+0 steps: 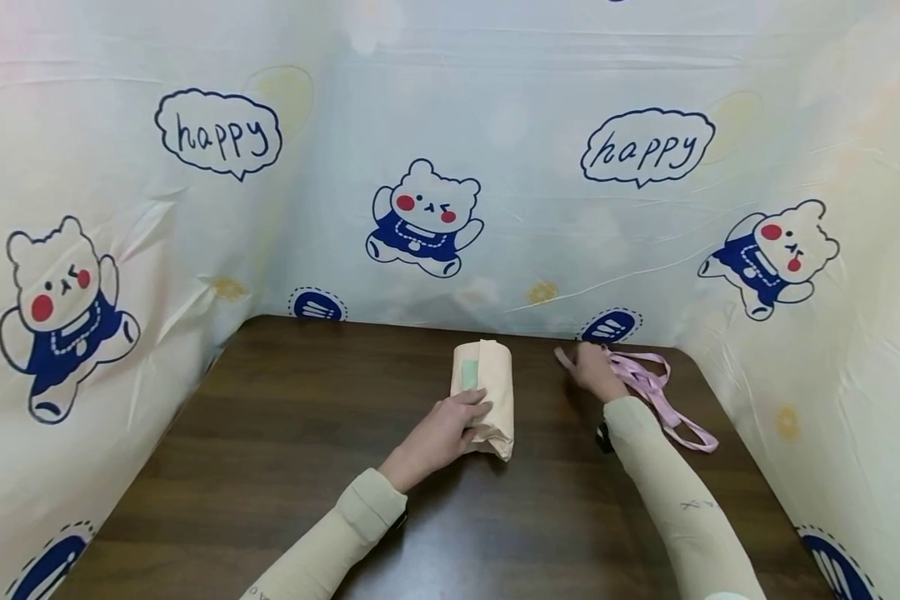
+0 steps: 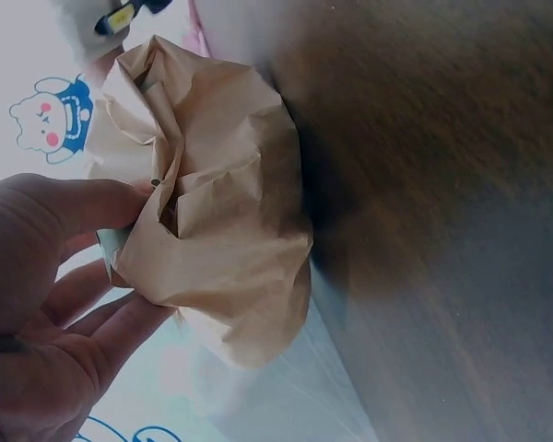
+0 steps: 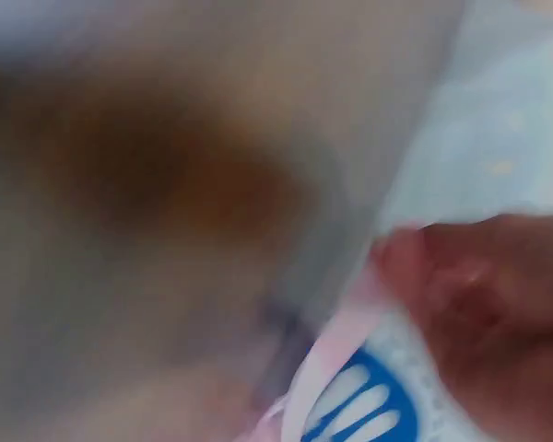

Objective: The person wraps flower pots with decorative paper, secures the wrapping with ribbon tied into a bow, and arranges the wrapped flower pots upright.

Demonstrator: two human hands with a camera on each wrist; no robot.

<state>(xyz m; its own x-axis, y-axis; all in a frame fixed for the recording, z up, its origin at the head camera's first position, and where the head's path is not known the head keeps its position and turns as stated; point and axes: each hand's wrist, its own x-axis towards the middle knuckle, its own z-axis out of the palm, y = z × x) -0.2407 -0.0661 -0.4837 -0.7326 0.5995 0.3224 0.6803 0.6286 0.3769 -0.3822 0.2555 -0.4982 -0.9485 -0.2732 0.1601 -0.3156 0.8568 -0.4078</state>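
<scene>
A cylindrical package wrapped in tan paper [image 1: 495,379] lies on the table, a pale green strip [image 1: 470,375] stuck on its upper side. My left hand [image 1: 437,433] grips its near end; in the left wrist view, thumb and fingers pinch the folded, crumpled paper [image 2: 230,193]. To the right, near the table's back edge, my right hand [image 1: 597,372] holds a pink ribbon [image 1: 651,385], a short end sticking out to the left. The rest of that ribbon trails in loose loops to the right. The right wrist view shows the ribbon [image 3: 327,357] running from the blurred fingertips.
The dark brown wooden table [image 1: 292,433] carries the package and ribbon. A pale cloth [image 1: 525,242] printed with bears and "happy" bubbles hangs behind the table and along both sides.
</scene>
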